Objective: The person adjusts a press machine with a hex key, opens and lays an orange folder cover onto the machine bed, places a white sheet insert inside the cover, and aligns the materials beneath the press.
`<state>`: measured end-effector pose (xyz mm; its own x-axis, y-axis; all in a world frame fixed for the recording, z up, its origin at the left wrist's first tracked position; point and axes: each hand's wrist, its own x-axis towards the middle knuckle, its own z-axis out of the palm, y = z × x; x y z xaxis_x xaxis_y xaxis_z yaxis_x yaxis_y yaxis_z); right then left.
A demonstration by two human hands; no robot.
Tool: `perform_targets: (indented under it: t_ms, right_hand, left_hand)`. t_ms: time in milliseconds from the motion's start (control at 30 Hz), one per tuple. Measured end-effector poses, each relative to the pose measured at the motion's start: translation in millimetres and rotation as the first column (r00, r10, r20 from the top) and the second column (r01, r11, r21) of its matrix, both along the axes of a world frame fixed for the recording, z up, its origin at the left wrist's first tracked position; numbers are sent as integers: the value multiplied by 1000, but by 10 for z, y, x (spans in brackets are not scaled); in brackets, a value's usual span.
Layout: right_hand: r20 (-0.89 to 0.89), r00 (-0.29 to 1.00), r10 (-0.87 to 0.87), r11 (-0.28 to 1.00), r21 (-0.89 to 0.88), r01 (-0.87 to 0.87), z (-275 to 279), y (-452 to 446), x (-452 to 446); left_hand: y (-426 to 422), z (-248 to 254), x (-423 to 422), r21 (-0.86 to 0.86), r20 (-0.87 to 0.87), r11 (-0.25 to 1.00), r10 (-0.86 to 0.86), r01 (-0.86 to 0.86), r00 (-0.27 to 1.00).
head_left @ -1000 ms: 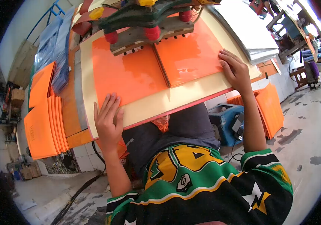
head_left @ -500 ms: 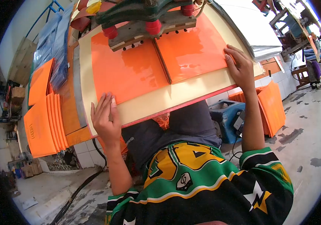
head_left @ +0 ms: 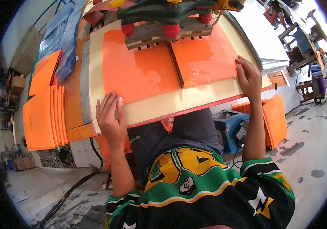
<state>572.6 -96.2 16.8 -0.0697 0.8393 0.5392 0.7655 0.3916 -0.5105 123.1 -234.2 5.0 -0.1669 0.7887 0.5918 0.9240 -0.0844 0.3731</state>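
Observation:
A glossy orange plastic cover (head_left: 144,76) lies spread on a cream board (head_left: 159,105), with a dark narrow strip (head_left: 176,65) dividing it into two panels. Over its far edge is a green press head (head_left: 159,15) with red knobs, carrying a grey bar with black pegs; whether the bar touches the cover is unclear. My left hand (head_left: 112,115) rests with extended fingers at the cover's near left corner. At the right edge, my right hand (head_left: 250,79) lays its outstretched fingers and thumb on the cover's near corner. Neither hand is wrapped round anything.
Folded orange covers (head_left: 43,118) are stacked at the left, beside clear bluish plastic sheets (head_left: 58,42). White sheets (head_left: 261,34) are piled at the right. Below stand a blue machine (head_left: 230,128) and more orange covers (head_left: 276,122). A black cable (head_left: 72,192) runs along the floor.
The view has shifted slightly, so the press, board and cover appear farther right. Both hands keep their places at the cover's near corners.

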Motion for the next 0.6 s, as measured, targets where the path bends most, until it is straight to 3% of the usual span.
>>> perform_targets:
  t_ms: [333, 500, 600]
  right_hand:
    - [-26, 999, -20, 999, 32, 21, 50, -45, -7]
    - [80, 991, 109, 960, 250, -126, 102, -125, 2]
    - [56, 988, 142, 965, 216, -151, 124, -138, -26]
  left_hand:
    - [10, -37, -17, 62, 19, 997, 33, -34, 999]
    - [-14, -57, -19, 115, 14, 993, 7, -9, 1000]
    - [-32, -65, -27, 159, 35, 987, -31, 25, 999]
